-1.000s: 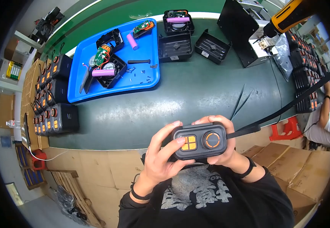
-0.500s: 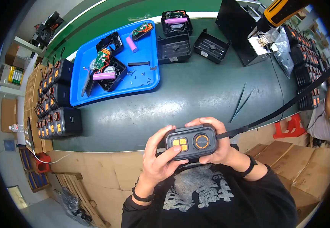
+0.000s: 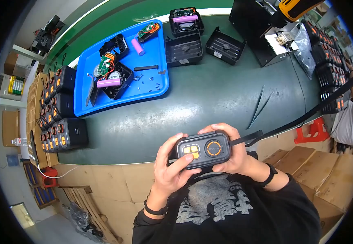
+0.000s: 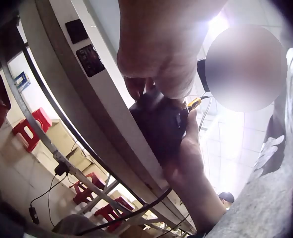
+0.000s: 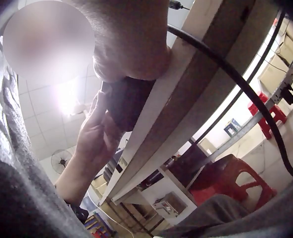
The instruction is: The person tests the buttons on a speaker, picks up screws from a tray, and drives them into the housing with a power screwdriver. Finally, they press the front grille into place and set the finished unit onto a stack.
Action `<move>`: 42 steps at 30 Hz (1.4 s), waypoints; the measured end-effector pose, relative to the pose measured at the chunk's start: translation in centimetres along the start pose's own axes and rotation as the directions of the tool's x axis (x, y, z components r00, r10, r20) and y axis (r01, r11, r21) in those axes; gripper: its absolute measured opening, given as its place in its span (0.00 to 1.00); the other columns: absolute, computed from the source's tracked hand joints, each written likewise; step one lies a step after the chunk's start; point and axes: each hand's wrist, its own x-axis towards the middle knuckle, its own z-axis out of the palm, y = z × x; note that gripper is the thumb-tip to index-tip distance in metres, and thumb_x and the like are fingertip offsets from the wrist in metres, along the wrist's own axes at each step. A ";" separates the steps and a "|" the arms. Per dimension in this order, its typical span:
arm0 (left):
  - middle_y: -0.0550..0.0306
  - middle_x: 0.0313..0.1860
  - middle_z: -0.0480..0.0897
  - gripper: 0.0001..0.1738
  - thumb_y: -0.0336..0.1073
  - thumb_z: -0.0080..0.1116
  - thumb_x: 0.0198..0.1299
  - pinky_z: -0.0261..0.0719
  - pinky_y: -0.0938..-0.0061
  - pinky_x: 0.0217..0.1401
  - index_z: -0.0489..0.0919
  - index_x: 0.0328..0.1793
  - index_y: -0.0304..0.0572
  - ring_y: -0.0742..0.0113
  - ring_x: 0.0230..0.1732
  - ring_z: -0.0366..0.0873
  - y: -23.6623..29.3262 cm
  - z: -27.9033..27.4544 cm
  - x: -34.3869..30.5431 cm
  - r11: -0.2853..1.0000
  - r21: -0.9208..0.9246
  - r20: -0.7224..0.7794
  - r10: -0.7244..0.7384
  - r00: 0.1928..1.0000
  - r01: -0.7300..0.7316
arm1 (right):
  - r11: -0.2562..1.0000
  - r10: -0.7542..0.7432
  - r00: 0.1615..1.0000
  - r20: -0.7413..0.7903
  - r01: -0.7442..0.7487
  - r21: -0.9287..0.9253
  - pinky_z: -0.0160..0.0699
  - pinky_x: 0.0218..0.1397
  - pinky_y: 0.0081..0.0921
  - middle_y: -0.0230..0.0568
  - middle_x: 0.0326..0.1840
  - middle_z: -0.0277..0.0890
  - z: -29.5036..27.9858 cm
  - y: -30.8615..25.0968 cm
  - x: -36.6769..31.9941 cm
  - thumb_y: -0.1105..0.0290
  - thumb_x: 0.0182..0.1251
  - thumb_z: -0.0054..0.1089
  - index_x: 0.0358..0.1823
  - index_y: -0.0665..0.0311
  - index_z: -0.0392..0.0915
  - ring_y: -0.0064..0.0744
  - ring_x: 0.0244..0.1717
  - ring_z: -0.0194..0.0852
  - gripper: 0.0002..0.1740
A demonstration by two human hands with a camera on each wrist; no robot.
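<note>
In the head view, both hands hold a black box-shaped device [image 3: 203,151] close before the chest. Its face carries a pad of yellow buttons [image 3: 191,151] and a round dial [image 3: 214,148] with orange marks. The left hand [image 3: 171,164] grips the left end, its index fingertip on the lower part of the button pad and its thumb along the lower edge. Around the right end curls the right hand [image 3: 234,152], with fingers over the top and thumb underneath. A black strap [image 3: 247,138] extends from that end. Both wrist views show only the device's dark underside.
A blue tray [image 3: 119,102] holds opened casings, pink cells and screws. Black shells [image 3: 225,45] lie beside it. Finished-looking devices [image 3: 71,133] stand stacked at the left. Tweezers [image 3: 260,109] lie on the green bench mat. A yellow-black power tool [image 3: 294,10] hangs at upper right.
The left index fingertip has moved from the upper left of the button pad down to its lower left. The device has shifted slightly left in view, both hands still gripping it.
</note>
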 end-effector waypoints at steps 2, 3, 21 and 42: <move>0.33 0.65 0.71 0.29 0.43 0.77 0.47 0.85 0.56 0.57 0.79 0.56 0.51 0.39 0.58 0.80 0.0 0.0 0.1 1.000 -0.003 0.001 -0.002 1.000 0.002 | 1.000 -0.007 1.000 0.005 0.007 -0.015 0.76 0.61 0.41 0.56 0.59 0.75 -0.1 0.1 0.0 0.42 0.49 0.78 0.70 0.69 0.59 0.49 0.58 0.78 0.56; 0.33 0.65 0.71 0.29 0.43 0.77 0.47 0.85 0.56 0.56 0.79 0.56 0.52 0.39 0.58 0.80 0.1 0.0 0.2 1.000 0.008 0.007 0.001 1.000 -0.001 | 1.000 -0.006 1.000 0.005 0.007 -0.015 0.76 0.61 0.41 0.56 0.59 0.75 -0.1 0.1 0.0 0.42 0.49 0.78 0.70 0.69 0.59 0.49 0.58 0.78 0.56; 0.38 0.67 0.71 0.32 0.41 0.77 0.44 0.80 0.58 0.55 0.80 0.59 0.60 0.44 0.59 0.79 0.7 -0.7 0.5 0.985 0.173 0.122 0.000 0.993 -0.022 | 1.000 0.001 1.000 0.009 -0.001 -0.012 0.77 0.60 0.40 0.56 0.59 0.75 -0.1 0.0 -0.1 0.43 0.49 0.79 0.70 0.70 0.59 0.49 0.58 0.79 0.56; 0.44 0.65 0.74 0.35 0.42 0.78 0.42 0.76 0.61 0.52 0.80 0.61 0.57 0.52 0.56 0.78 2.4 -2.0 2.5 0.926 0.364 0.275 -0.006 0.961 -0.099 | 0.998 -0.022 1.000 0.015 0.023 -0.051 0.77 0.60 0.40 0.55 0.59 0.75 -0.2 -0.1 0.0 0.43 0.47 0.80 0.68 0.69 0.62 0.49 0.57 0.79 0.55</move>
